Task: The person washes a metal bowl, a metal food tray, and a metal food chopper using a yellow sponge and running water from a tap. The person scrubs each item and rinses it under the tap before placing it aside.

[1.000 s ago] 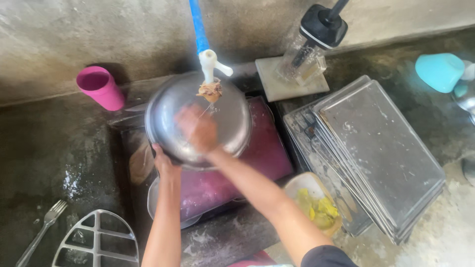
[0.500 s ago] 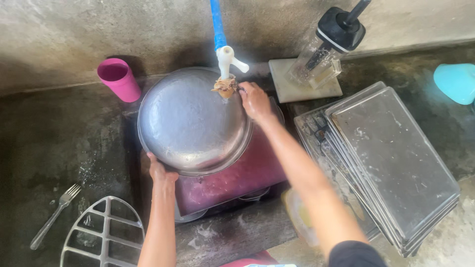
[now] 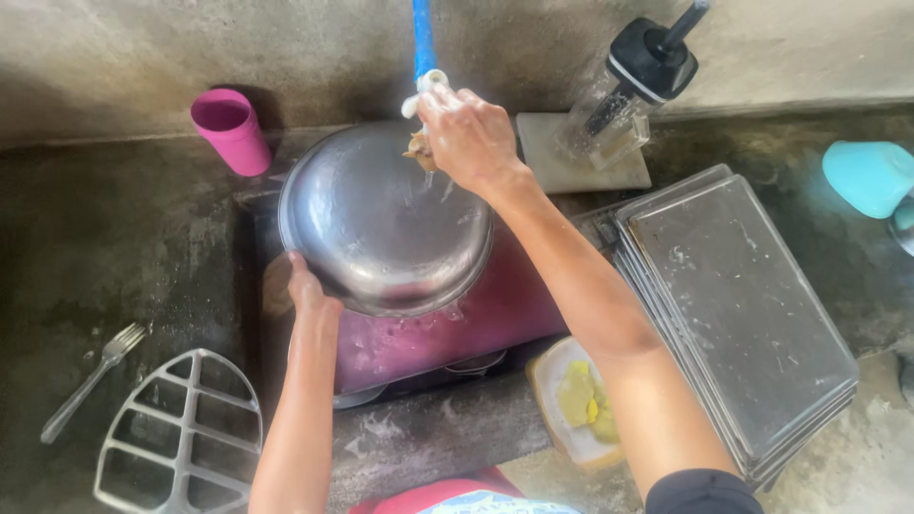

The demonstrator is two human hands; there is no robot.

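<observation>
The left hand [image 3: 307,290] grips the lower-left rim of a round steel bowl [image 3: 381,224], holding it tilted over a magenta wash basin [image 3: 495,319] set in the concrete sink. The right hand [image 3: 468,138] is closed over the white tap [image 3: 426,88] at the end of a blue pipe [image 3: 422,38], directly above the bowl's far rim; a brownish scrap [image 3: 417,149] shows just beneath the fingers, and I cannot tell whether it is held. A thin stream of water falls into the bowl. To the right lies a stack of flat metal trays [image 3: 738,314]; near them, a small container with a yellow sponge [image 3: 581,400]. A pink cup [image 3: 228,128] stands at left, with a fork [image 3: 90,381] and white grid rack [image 3: 181,438] nearer the camera.
</observation>
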